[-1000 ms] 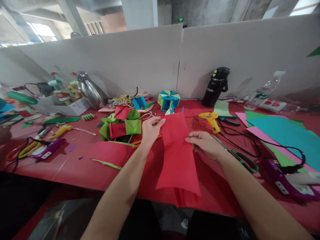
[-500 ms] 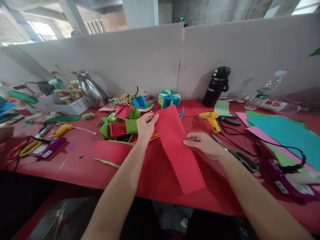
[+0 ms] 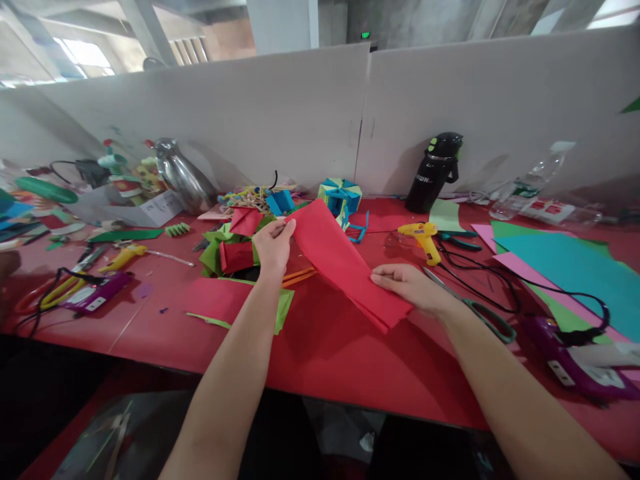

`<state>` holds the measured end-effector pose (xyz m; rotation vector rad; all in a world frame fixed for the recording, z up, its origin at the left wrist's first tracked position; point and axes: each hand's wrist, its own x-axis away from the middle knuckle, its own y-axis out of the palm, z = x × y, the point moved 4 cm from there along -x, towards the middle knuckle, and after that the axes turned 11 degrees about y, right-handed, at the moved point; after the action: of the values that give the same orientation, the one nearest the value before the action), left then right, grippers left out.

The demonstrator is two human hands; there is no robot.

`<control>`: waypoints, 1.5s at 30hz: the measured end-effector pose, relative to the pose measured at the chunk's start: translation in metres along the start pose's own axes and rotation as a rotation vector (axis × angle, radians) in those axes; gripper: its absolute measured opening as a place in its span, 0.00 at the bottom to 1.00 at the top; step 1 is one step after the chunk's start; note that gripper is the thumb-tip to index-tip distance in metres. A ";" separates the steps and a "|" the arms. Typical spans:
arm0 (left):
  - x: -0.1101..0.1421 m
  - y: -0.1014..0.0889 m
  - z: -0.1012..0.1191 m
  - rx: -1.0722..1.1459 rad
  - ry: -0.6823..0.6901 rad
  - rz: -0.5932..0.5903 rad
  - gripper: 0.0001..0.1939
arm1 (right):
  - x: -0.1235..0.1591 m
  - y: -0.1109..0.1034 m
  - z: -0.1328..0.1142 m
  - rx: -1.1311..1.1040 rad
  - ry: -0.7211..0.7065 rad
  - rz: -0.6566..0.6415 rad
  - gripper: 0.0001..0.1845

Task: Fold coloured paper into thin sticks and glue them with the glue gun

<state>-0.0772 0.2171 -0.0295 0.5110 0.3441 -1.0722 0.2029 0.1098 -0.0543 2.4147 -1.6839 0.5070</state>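
Note:
A long strip of red paper is held above the red table between my two hands. My left hand pinches its far left corner between thumb and fingers. Lower down, my right hand grips the strip's right edge, thumb on top. The near end of the paper looks layered, with a second edge beneath. Behind my left hand lie folded red and green paper pieces. Under my left forearm rest a red sheet and green paper. Scissors lie just right of my right hand.
Yellow glue gun and its cable lie right of centre. A black bottle stands by the partition. Coloured sheets and a purple power strip are at right. A steel jug and another purple power strip are at left.
My left hand has moved left with the strip's far end. The strip has turned more slantwise and its near end has lifted. The right hand has hardly moved.

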 end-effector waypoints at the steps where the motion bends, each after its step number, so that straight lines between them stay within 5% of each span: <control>1: -0.001 -0.001 0.001 0.009 -0.007 0.015 0.14 | 0.000 -0.002 0.000 0.011 0.005 0.029 0.19; 13: -0.014 -0.015 0.003 0.038 0.027 0.144 0.14 | 0.000 -0.026 0.002 0.218 -0.070 0.107 0.21; 22: -0.010 -0.010 0.002 -0.016 0.032 0.099 0.13 | 0.026 -0.024 -0.004 0.256 0.099 -0.299 0.18; 28: 0.008 0.009 0.006 -0.053 0.057 -0.055 0.12 | 0.006 -0.035 -0.009 -0.057 -0.210 0.230 0.20; 35: 0.060 0.053 0.020 0.013 -0.087 -0.455 0.12 | -0.006 -0.005 -0.006 -0.243 -0.155 0.176 0.20; 40: 0.071 0.059 0.023 0.008 -0.141 -0.479 0.12 | -0.005 -0.013 0.001 -0.200 -0.048 0.330 0.23; 45: 0.067 0.056 0.019 0.014 -0.155 -0.491 0.12 | -0.007 -0.013 -0.005 -0.171 -0.190 0.289 0.21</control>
<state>0.0027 0.1780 -0.0346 0.3584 0.3331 -1.5814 0.2121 0.1218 -0.0516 2.1700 -2.0772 0.1602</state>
